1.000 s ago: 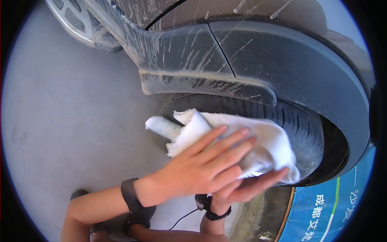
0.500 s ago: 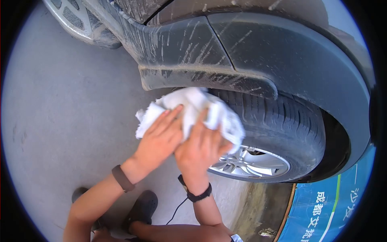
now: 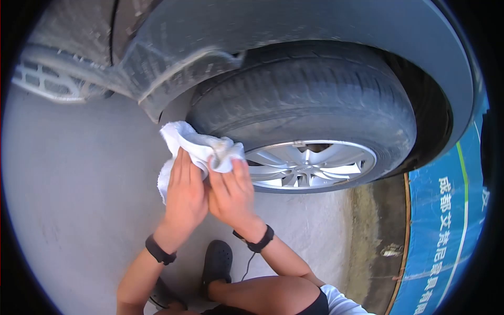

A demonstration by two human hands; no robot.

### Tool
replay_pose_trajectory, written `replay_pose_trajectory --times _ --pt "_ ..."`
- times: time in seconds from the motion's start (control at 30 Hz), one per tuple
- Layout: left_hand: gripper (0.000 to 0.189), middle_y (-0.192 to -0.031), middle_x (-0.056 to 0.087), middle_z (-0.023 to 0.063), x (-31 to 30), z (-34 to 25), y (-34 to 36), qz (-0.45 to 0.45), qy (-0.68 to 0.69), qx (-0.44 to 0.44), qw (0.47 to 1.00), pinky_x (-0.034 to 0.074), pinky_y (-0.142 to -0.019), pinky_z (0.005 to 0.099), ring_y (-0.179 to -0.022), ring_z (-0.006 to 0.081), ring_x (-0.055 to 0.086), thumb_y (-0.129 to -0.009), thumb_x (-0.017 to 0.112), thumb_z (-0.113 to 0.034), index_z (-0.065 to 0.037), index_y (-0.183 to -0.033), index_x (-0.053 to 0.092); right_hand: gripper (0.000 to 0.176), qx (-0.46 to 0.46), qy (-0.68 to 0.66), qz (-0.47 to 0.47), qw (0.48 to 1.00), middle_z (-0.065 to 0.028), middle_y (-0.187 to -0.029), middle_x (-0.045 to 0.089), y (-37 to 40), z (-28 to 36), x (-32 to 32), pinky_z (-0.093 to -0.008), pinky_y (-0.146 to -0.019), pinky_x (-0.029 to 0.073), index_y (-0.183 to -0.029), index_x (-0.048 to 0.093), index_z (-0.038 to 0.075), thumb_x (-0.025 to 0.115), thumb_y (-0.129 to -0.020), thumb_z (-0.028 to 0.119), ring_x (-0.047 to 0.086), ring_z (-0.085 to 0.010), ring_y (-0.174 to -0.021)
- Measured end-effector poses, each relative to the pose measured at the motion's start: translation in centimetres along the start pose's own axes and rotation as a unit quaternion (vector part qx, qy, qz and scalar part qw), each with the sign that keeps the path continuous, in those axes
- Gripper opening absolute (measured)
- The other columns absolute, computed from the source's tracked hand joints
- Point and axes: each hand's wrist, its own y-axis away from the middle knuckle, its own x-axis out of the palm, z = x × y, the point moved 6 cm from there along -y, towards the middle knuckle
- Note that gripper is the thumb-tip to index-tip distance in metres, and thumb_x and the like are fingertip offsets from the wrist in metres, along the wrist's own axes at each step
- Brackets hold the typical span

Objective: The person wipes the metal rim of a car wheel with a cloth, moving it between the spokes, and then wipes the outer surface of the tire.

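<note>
A white cloth [image 3: 197, 144] hangs bunched in both my hands, overlapping the left edge of the car tire [image 3: 315, 110] in the view. My left hand [image 3: 185, 194] has its fingers pressed together against the cloth, with part of the fabric hanging down on its left side. Beside it, my right hand [image 3: 231, 191] grips the cloth's lower right part with bent fingers, close to the silver wheel rim [image 3: 307, 165]. A brownish stain shows on the cloth above the right fingers. The two hands meet at their inner edges.
Above the tire curves a dark wheel arch [image 3: 336, 23], with a dusty side sill [image 3: 178, 79] to its left. Another silver wheel [image 3: 50, 79] shows at upper left. A dark clog [image 3: 218, 262] stands on the grey floor [image 3: 79, 199]. At right is a blue banner [image 3: 441, 220].
My hands and the cloth have moved left along the tire and closer together. The view has shifted, so more of the rim and tire shows. The cloth is less spread out.
</note>
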Motion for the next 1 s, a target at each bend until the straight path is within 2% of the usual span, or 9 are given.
replay_pose_trajectory --times 0.07,0.17,0.27,0.37,0.47,0.57,0.7,0.73,1.0 --pt "0.06 -0.127 0.044 0.0386 0.7 -3.2 -0.7 -0.009 -0.026 0.037 0.999 0.036 -0.106 0.0589 -0.123 0.0594 0.041 -0.079 0.064 0.0 0.011 -0.133 0.04 0.051 0.034 -0.007 -0.026 0.999 -0.0249 -0.113 0.065 0.9 -2.4 -3.4 -0.0568 -0.104 0.039 -0.124 0.063 -0.007 0.063 -0.074 0.005 0.058 -0.0427 -0.111" --pt "0.063 -0.126 0.04 0.0421 3.0 -6.2 -1.6 -0.018 0.041 0.046 0.998 0.031 -0.107 0.0645 -0.123 0.0644 0.036 -0.078 0.066 -0.002 0.014 -0.132 0.036 0.053 -0.023 0.102 -0.077 0.992 -0.026 -0.109 0.064 3.5 -5.0 -7.8 -0.0583 -0.1 0.041 -0.123 0.062 -0.009 0.059 -0.071 0.0 0.058 -0.0482 -0.105" --pt "0.061 -0.125 0.041 0.0411 6.0 -8.1 -0.7 0.004 0.017 0.069 0.997 0.028 -0.107 0.0672 -0.123 0.0651 0.035 -0.078 0.067 -0.005 0.015 -0.128 0.041 0.054 -0.038 0.126 -0.049 0.99 -0.0262 -0.109 0.064 6.8 -7.1 -9.1 -0.0585 -0.099 0.041 -0.122 0.061 -0.01 0.056 -0.069 -0.004 0.058 -0.0498 -0.108" --pt "0.06 -0.134 0.042 0.0367 7.6 -8.9 0.0 0.032 0.017 0.096 0.995 0.024 -0.112 0.0674 -0.131 0.0581 0.036 -0.079 0.065 -0.007 0.011 -0.133 0.045 0.047 0.014 0.165 -0.046 0.985 -0.0172 -0.105 0.067 9.4 -9.5 -9.8 -0.0525 -0.107 0.039 -0.113 0.071 0.001 0.061 -0.068 0.001 0.058 -0.0414 -0.109" --pt "0.066 -0.147 0.04 0.028 8.2 -9.5 1.0 0.134 0.04 0.125 0.982 0.022 -0.116 0.0652 -0.14 0.0475 0.036 -0.081 0.062 -0.007 0.005 -0.143 0.043 0.056 0.138 0.141 -0.148 0.969 -0.0215 -0.12 0.064 10.3 -12.2 -11.4 -0.0492 -0.104 0.04 -0.13 0.061 -0.002 0.057 -0.074 -0.002 0.056 -0.0419 -0.111" --pt "0.069 -0.151 0.036 0.0296 8.2 -8.3 1.8 0.197 0.067 0.091 0.974 0.021 -0.117 0.0631 -0.142 0.049 0.032 -0.082 0.061 -0.006 0.005 -0.146 0.039 0.062 0.211 0.132 -0.145 0.958 -0.0225 -0.128 0.06 9.2 -13.0 -11.3 -0.0465 -0.1 0.039 -0.139 0.052 -0.004 0.055 -0.078 -0.003 0.055 -0.0406 -0.111" --pt "0.07 -0.155 0.029 0.0325 6.5 -5.8 1.0 0.164 0.037 0.07 0.983 0.025 -0.118 0.0581 -0.145 0.05 0.028 -0.083 0.059 -0.004 0.005 -0.148 0.035 0.063 0.248 0.073 -0.111 0.96 -0.0228 -0.131 0.059 6.3 -11.9 -9.6 -0.0444 -0.095 0.039 -0.141 0.049 -0.006 0.055 -0.079 -0.004 0.053 -0.037 -0.103" --pt "0.07 -0.156 0.028 0.0333 6.1 -5.5 1.2 0.169 0.03 0.075 0.982 0.026 -0.118 0.057 -0.145 0.0503 0.027 -0.084 0.058 -0.004 0.006 -0.148 0.035 0.063 0.217 0.049 -0.123 0.967 -0.02 -0.124 0.061 5.5 -11.6 -9.4 -0.0439 -0.093 0.04 -0.141 0.048 -0.006 0.055 -0.079 -0.003 0.051 -0.0349 -0.096" --pt "0.062 -0.155 0.029 0.0322 5.8 -6.2 2.1 0.161 0.062 0.059 0.983 0.034 -0.114 0.0536 -0.143 0.0493 0.033 -0.083 0.06 0.0 0.005 -0.142 0.042 0.069 0.14 -0.03 -0.068 0.987 -0.0216 -0.129 0.058 5.7 -10.1 -9.0 -0.0476 -0.1 0.037 -0.145 0.042 -0.005 0.057 -0.078 -0.005 0.051 -0.0377 -0.11"
